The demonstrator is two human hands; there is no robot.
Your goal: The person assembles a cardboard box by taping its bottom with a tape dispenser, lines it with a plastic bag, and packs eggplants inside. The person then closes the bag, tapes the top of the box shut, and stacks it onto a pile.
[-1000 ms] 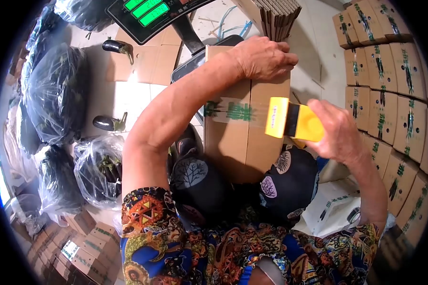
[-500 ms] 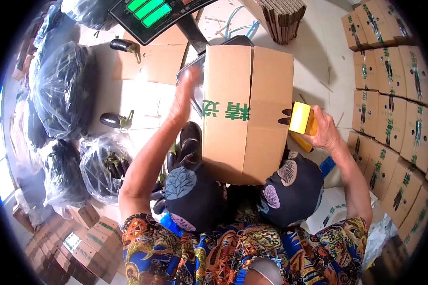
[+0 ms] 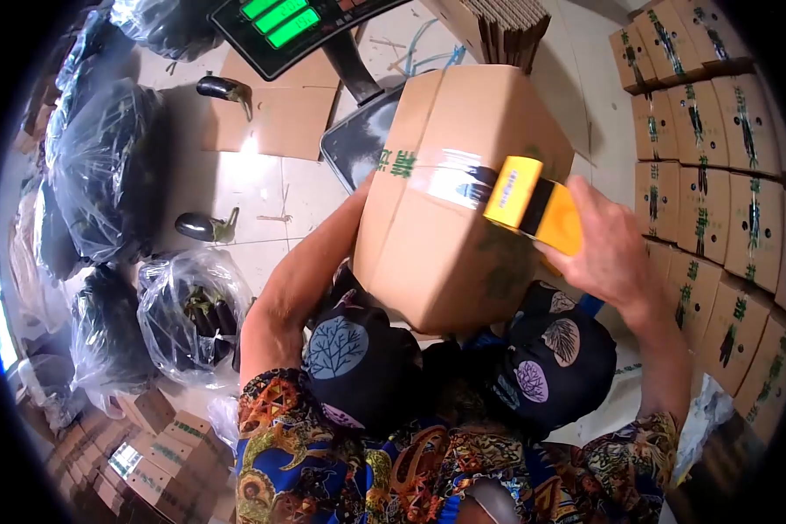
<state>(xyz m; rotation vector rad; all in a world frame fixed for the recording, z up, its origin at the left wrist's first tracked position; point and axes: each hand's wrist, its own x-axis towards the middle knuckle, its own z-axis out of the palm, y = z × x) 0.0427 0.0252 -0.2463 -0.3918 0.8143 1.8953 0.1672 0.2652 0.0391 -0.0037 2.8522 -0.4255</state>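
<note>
So we've got the carton (image 3: 450, 253) tilted over by our knees (image 3: 341, 345), tape (image 3: 450, 182) already across it but probably not cut yet. Right hand (image 3: 618, 249) grips the yellow dispenser (image 3: 513, 194) at the carton's right; left hand's hidden behind, can't tell.

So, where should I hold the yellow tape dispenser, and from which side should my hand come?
The tape dispenser is probably best held by its rear end, coming from the person's right, where the right hand grips it. Its front end points toward the box and the tape reaches it there, so gripping that end would likely block the tape.
</note>
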